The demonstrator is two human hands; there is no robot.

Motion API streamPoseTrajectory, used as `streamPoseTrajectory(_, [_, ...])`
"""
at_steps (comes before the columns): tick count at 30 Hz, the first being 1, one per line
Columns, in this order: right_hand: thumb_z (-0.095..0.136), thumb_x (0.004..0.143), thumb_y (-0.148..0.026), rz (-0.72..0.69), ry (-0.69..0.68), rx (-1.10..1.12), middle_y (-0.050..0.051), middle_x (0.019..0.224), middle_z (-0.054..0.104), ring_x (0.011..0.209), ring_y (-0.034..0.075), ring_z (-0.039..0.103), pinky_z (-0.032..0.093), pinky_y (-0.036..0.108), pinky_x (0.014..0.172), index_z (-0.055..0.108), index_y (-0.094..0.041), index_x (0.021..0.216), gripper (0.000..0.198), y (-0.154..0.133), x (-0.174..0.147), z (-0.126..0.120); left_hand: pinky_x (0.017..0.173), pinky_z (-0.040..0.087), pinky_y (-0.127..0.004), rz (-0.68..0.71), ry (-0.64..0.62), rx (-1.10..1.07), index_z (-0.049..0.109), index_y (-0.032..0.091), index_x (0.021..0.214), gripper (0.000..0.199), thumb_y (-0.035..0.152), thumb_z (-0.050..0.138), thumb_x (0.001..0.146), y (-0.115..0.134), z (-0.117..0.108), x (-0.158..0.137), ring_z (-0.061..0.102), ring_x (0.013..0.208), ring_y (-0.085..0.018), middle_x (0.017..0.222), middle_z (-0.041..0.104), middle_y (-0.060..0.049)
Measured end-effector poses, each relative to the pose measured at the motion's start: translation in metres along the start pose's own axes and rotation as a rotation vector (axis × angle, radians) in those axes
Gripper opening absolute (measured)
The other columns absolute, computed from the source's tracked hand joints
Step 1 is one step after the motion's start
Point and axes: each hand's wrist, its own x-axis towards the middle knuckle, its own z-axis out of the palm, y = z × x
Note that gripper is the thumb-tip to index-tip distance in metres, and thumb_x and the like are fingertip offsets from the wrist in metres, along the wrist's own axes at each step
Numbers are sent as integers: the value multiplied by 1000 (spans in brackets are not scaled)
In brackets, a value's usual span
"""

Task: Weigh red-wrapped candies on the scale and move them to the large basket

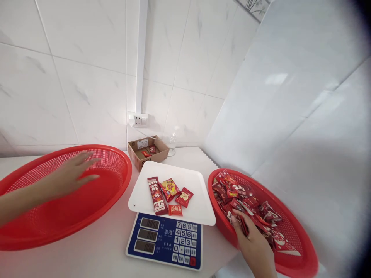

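My left hand [74,172] is over the red plastic basket [127,170] on the left, fingers spread and holding nothing. At the near rim of the right red basket [314,258], my right hand [252,235] has its thumb and fingers closed on a dark red snack packet [242,224]. Many red snack packets [261,208] fill that basket. Between the baskets, a white tray [199,208] tops a digital scale [165,241]. On the tray lie a long red packet [157,196], a red and yellow packet [169,189] and two smaller red packets [184,197].
Behind the tray stands a small cardboard box [162,152] with a few red packets inside. A clear plastic bottle [173,139] and a white cable are beside it. A wall socket [138,119] sits above. Tiled walls [87,77] bound the white table [110,243].
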Motion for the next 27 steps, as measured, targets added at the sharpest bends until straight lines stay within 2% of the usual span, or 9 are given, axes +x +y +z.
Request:
streamPoseTrajectory(1, [39,77,-73,-5,9,-3,6,114,72,95,31,67,52,38,70,68,-30,109,61,0,0,0,106,32,-56,45,-116,-100,38,17,144,63,56,28,96,18,6,8,29,140,-34,154,36,-10])
streamPoseTrajectory(2, [39,77,-73,-7,17,-7,6,113,72,93,31,68,52,38,69,69,-30,108,61,0,0,0,107,33,-55,128,-187,-144,34,19,146,64,57,34,94,39,12,14,26,142,-34,157,31,-11])
streamPoseTrajectory(5, [39,77,-73,-18,27,-15,6,112,72,92,31,68,52,38,68,69,-30,108,60,0,0,-1,109,35,-46,333,-275,-226,29,33,149,72,65,46,87,109,23,26,25,145,-29,160,27,-5])
streamPoseTrajectory(7, [39,77,-73,-21,20,-13,7,112,72,94,31,68,53,38,70,69,-31,109,61,1,-1,-1,112,29,-49,475,-330,-275,24,30,151,76,66,45,87,147,30,34,21,146,-31,160,25,-9])
streamPoseTrajectory(9, [39,77,-73,-9,5,2,7,114,71,98,32,67,53,39,74,68,-31,110,61,1,-1,-2,114,24,-52,537,-348,-290,26,27,151,78,69,39,87,172,41,42,18,146,-31,159,26,-12])
streamPoseTrajectory(13, [40,76,-73,5,-24,43,5,122,68,110,32,62,51,42,87,67,-30,112,62,3,-3,-1,113,22,-54,600,-339,-276,36,21,146,74,69,28,90,188,66,57,28,143,-32,151,40,-15])
streamPoseTrajectory(18, [40,79,-72,-8,-25,64,3,123,67,113,31,61,50,42,90,66,-31,113,59,5,-5,2,97,43,-45,662,-281,-220,54,20,129,60,63,35,92,191,77,66,56,114,-29,125,60,-14])
streamPoseTrajectory(22, [42,81,-70,-18,10,58,3,122,68,111,30,62,50,41,89,66,-31,112,55,7,-5,5,80,50,-43,675,-264,-141,62,18,114,57,65,43,88,199,73,69,59,100,-30,108,65,-15])
streamPoseTrajectory(27, [42,81,-70,-54,43,64,5,119,70,107,30,64,52,38,84,67,-30,110,56,8,-4,6,80,53,-41,578,-270,-84,63,16,105,39,51,54,90,210,74,77,63,93,-21,103,66,-7])
